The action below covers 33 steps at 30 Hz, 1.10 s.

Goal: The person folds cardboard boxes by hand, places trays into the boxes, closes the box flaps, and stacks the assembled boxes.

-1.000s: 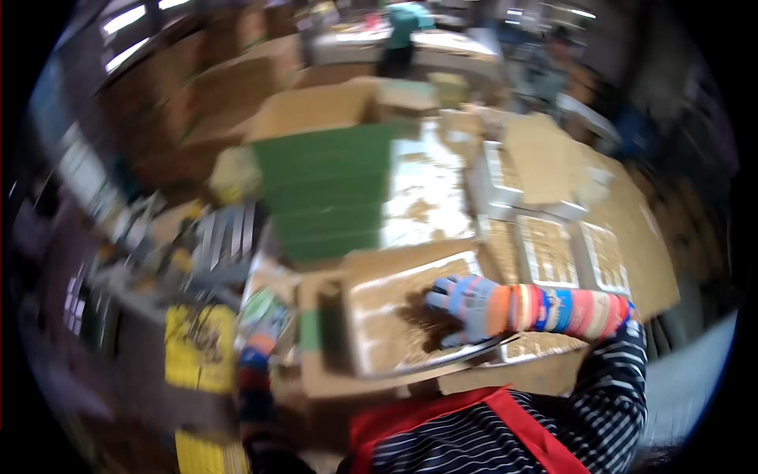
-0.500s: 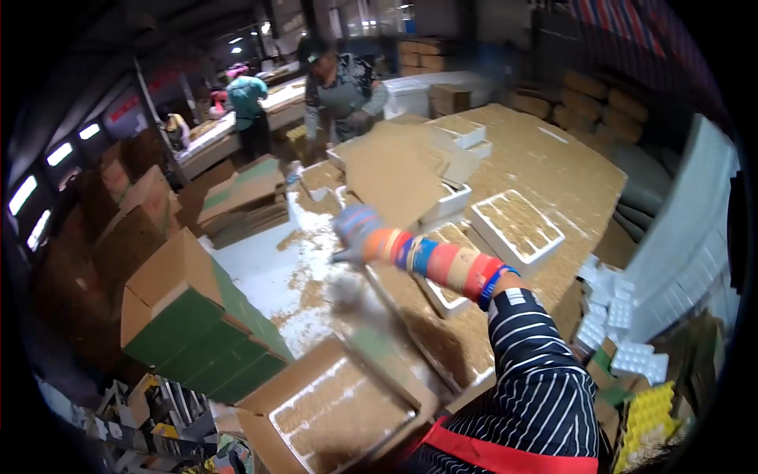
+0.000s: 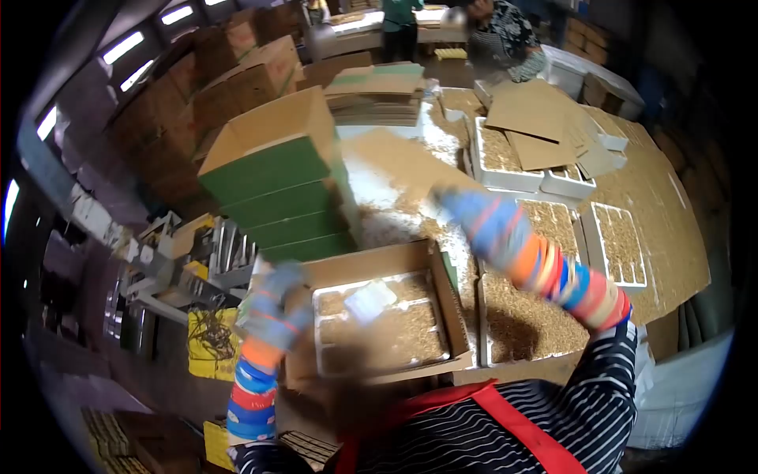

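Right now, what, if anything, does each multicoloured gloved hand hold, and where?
The right hand seems to hold the flat brown cardboard sheet by its right end; blur hides whether the left hand holds anything.

Background: bright windows (image 3: 125, 49) run down the upper left; big brown cartons (image 3: 249, 75) pile up just right of them. Person in green top (image 3: 401, 17), top centre, beside a lit surface (image 3: 355, 25); second person in patterned top (image 3: 515, 35), upper right, leaning over. Small yellow object (image 3: 450, 54) between them. Brown carton (image 3: 602, 92) upper right. Metal parts (image 3: 227, 246) cluttered mid-left. Below those, yellow item (image 3: 201, 367) with dark, stringy stuff (image 3: 212, 333) on top. Pale panel (image 3: 685, 395) lower right.
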Motion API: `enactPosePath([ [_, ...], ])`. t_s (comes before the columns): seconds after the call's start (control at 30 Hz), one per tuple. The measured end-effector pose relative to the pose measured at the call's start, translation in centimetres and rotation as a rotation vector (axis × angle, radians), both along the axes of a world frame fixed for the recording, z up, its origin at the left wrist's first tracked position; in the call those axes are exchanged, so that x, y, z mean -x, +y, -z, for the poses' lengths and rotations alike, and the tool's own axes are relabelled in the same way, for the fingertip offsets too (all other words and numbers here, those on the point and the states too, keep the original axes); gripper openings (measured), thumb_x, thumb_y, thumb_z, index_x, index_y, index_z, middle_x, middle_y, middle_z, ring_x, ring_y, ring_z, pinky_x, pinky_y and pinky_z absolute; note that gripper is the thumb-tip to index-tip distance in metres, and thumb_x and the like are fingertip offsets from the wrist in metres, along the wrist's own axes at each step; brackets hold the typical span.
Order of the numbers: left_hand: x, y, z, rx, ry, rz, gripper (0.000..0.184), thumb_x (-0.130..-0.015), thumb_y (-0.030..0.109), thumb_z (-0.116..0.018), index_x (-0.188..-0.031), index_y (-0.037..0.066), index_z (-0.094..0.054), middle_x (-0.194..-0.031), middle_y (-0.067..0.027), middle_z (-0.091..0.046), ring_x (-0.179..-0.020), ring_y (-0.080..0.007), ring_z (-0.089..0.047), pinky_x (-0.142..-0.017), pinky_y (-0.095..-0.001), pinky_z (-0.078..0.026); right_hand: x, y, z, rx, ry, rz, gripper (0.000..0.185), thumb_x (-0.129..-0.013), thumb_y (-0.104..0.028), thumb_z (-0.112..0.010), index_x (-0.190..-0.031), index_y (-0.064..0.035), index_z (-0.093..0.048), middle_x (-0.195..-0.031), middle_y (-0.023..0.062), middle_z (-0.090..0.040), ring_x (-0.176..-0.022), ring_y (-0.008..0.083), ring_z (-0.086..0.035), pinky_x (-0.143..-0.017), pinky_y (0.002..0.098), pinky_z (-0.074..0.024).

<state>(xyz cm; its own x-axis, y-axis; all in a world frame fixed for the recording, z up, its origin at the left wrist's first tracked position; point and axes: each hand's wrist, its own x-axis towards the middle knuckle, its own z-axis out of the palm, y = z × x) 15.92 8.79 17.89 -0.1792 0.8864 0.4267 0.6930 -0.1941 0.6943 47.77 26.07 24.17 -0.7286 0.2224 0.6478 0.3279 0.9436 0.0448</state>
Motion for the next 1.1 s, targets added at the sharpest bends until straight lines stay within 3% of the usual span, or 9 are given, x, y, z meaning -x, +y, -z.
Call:
enactPosePath([
  [0.13,3.6,-3.0,-0.1,-0.390,-0.706,-0.251,0.037,-0.093,0.024,-0.035,-0.121,0.001,-0.047,-0.123,-0.0141,-0.047,-0.111,-0.0203,-0.046,-0.094,-0.0330,-0.039,4.1,-9.0,8.0,0.081,-0.484,-0.463,0.026,-0.076,-0.015,-0.050,-0.099,-0.0043,-0.053,-0.076,0.0118,-0.058,-0.068,0.0287,-0.057,-0.062,0.0363,-0.0486],
  [0.27,2.8,-2.6,4.2,-0.017,-0.369,0.008,0.043,-0.094,0.027,-0.034,-0.128,0.003,-0.040,-0.126,-0.0115,-0.045,-0.115,-0.0220,-0.044,-0.098,-0.0336,-0.035,4.7,-8.7,10.0,0.579,-0.836,-0.561,0.039,-0.081,-0.017,-0.047,-0.119,-0.0068,-0.048,-0.098,0.0139,-0.060,-0.083,0.0325,-0.059,-0.072,0.0402,-0.0484],
  [0.43,0.6,-4.8,8.5,0.283,-0.868,0.271,0.044,-0.092,0.021,-0.038,-0.133,0.006,-0.034,-0.130,-0.0111,-0.042,-0.119,-0.0226,-0.042,-0.099,-0.0356,-0.036,-2.0,-6.2,5.9,0.792,0.275,0.113,0.032,-0.084,-0.019,-0.055,-0.111,-0.0022,-0.054,-0.105,0.0150,-0.058,-0.094,0.0246,-0.056,-0.082,0.0325,-0.0451],
  [0.57,0.6,-4.6,14.3,0.520,-0.704,0.404,0.047,-0.087,0.008,-0.048,-0.132,0.005,-0.035,-0.127,-0.0104,-0.045,-0.117,-0.0212,-0.044,-0.098,-0.0349,-0.038,-4.4,-7.9,12.3,2.255,0.339,-0.139,0.043,-0.086,-0.032,-0.054,-0.122,-0.0088,-0.047,-0.112,0.0114,-0.055,-0.097,0.0139,-0.053,-0.083,0.0294,-0.0445],
  [0.7,-3.0,-2.6,13.0,0.586,-0.890,0.224,0.081,-0.072,0.010,-0.072,-0.136,0.001,-0.024,-0.128,-0.0127,-0.042,-0.110,-0.0215,-0.048,-0.087,-0.0314,-0.046,-0.7,-8.8,19.0,1.403,0.073,0.159,0.047,-0.081,-0.034,-0.063,-0.116,-0.0061,-0.052,-0.105,0.0077,-0.061,-0.089,0.0151,-0.056,-0.078,0.0298,-0.0451],
  [0.9,-6.7,1.7,1.9,0.236,-0.704,0.445,0.059,-0.089,0.019,-0.048,-0.138,0.002,-0.020,-0.134,-0.0130,-0.038,-0.121,-0.0220,-0.039,-0.102,-0.0351,-0.031,-9.2,-1.7,28.9,1.995,0.959,-0.183,0.040,-0.091,-0.015,-0.047,-0.129,-0.0029,-0.039,-0.129,0.0108,-0.044,-0.117,0.0182,-0.043,-0.092,0.0311,-0.0419],
  [0.97,-6.3,6.8,1.2,0.163,-1.123,0.434,0.055,-0.092,0.026,-0.040,-0.137,0.001,-0.023,-0.137,-0.0163,-0.033,-0.123,-0.0265,-0.038,-0.104,-0.0379,-0.029,-7.7,-1.1,17.7,1.849,1.144,-0.197,0.036,-0.090,-0.018,-0.048,-0.122,-0.0045,-0.042,-0.122,0.0089,-0.046,-0.109,0.0171,-0.044,-0.088,0.0303,-0.0422],
  [1.03,-2.8,9.3,-3.3,0.130,-1.597,1.150,0.055,-0.091,0.030,-0.040,-0.136,0.001,-0.025,-0.139,-0.0180,-0.030,-0.122,-0.0302,-0.038,-0.103,-0.0389,-0.031,-6.4,1.9,12.0,1.701,1.240,-0.295,0.032,-0.089,-0.022,-0.050,-0.116,-0.0061,-0.045,-0.114,0.0070,-0.048,-0.101,0.0160,-0.046,-0.083,0.0294,-0.0424],
  [1.1,4.4,11.8,-2.4,-0.324,-1.127,0.678,0.052,-0.091,0.028,-0.042,-0.134,0.002,-0.029,-0.133,-0.0184,-0.036,-0.117,-0.0299,-0.042,-0.098,-0.0381,-0.036,-4.6,5.5,6.8,1.530,1.277,-0.380,0.028,-0.088,-0.026,-0.051,-0.109,-0.0077,-0.048,-0.106,0.0051,-0.050,-0.094,0.0149,-0.047,-0.078,0.0285,-0.0427],
])
